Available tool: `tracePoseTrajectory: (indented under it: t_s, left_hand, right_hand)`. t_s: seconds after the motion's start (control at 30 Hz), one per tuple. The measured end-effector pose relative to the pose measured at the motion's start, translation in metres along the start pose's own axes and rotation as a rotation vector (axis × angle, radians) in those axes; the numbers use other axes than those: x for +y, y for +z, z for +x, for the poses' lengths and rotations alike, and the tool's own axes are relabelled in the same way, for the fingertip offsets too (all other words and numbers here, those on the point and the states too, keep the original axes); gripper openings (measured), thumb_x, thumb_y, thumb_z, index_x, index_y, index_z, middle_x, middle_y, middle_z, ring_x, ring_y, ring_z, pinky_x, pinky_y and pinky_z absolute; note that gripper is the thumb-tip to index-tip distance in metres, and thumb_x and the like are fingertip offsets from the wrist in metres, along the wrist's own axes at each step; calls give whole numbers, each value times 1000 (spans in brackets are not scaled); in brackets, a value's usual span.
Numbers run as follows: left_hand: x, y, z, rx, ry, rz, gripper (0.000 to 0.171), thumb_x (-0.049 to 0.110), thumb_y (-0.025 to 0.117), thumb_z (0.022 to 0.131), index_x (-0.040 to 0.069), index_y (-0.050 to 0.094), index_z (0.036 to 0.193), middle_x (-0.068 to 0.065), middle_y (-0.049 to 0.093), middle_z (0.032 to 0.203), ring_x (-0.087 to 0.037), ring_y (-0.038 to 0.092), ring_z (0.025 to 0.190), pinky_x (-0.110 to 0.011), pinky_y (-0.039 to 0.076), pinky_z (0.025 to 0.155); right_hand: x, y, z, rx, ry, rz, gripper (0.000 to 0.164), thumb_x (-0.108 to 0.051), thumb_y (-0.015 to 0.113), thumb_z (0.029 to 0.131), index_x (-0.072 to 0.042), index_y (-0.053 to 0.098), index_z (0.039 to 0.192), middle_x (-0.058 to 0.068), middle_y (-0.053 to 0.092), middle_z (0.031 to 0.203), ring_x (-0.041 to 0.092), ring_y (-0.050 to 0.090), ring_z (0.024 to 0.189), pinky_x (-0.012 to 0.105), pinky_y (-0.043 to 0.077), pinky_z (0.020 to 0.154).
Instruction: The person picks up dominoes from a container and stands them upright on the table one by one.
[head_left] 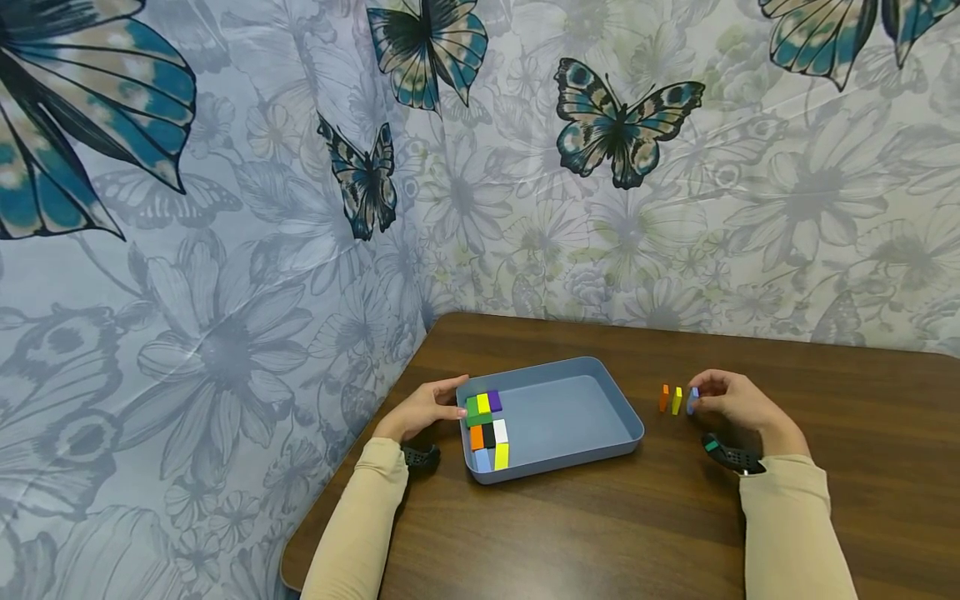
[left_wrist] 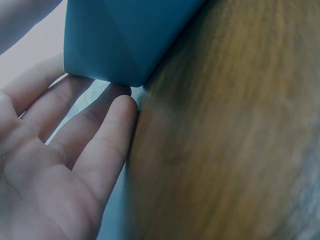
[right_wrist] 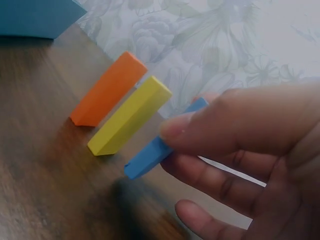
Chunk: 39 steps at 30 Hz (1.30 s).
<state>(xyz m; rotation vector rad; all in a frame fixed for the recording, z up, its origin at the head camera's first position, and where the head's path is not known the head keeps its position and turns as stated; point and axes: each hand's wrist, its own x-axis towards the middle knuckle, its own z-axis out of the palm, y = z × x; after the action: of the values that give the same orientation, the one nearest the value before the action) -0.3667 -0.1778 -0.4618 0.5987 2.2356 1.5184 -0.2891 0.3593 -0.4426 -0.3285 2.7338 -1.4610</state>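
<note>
Tabletop (head_left: 570, 533) is showing brown wood grain, faintly glossy where light is catching. Tray (head_left: 562, 412) is looking like smooth, matt plastic. Orange block (right_wrist: 107, 92), yellow block (right_wrist: 130, 117) and blue block (right_wrist: 147, 160) are presenting smooth, low-sheen faces. Sleeves (head_left: 356, 521) are reading as matt cloth.

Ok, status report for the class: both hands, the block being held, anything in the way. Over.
Left hand touching tray. Right hand pinching blue block. Yellow block and orange block standing between it and tray.
</note>
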Motion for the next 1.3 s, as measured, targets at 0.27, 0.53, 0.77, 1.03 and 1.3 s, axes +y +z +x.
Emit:
tracePoseTrajectory:
  t_s: [0.27, 0.53, 0.77, 1.03, 1.3]
  left_hand:
    - [0, 1, 0, 8, 1, 15, 73, 12, 71, 92, 10, 36, 156, -13, 29, 164, -46, 23, 150, -58, 28, 120]
    - [0, 1, 1, 19, -10, 17, 72, 11, 72, 92, 12, 38, 156, -12, 30, 164, -48, 24, 149, -58, 29, 119]
    - [1, 2, 0, 23, -8, 21, 74, 14, 73, 91, 12, 38, 156, -12, 30, 164, -48, 25, 149, -58, 30, 119]
    - [-3, 4, -1, 17, -5, 17, 74, 13, 73, 91, 12, 37, 156, -11, 29, 165, -47, 22, 150, -57, 28, 120]
    - [-6, 8, -5, 28, 7, 13, 73, 12, 73, 92, 12, 37, 156, -13, 29, 164, -48, 24, 149, -58, 30, 119]
  right_hand:
    - [7, 2, 3, -12, -13, 12, 26, 6, 63, 91, 17, 55, 113, 0, 66, 90, 0, 60, 78, 22, 55, 71]
    - [7, 3, 3, -30, 2, 40, 25, 5, 62, 92, 17, 53, 112, 6, 66, 91, 1, 60, 78, 21, 55, 71]
    - [10, 3, 5, -48, -33, 63, 26, 8, 63, 90, 20, 52, 111, 1, 66, 89, 2, 60, 77, 19, 54, 71]
    - [10, 5, 2, -44, -44, 50, 26, 7, 63, 90, 20, 52, 110, -1, 65, 88, 2, 59, 77, 19, 54, 70]
    - [13, 7, -1, -36, -68, 29, 25, 7, 63, 91, 19, 53, 110, -2, 65, 87, 2, 59, 76, 19, 52, 69]
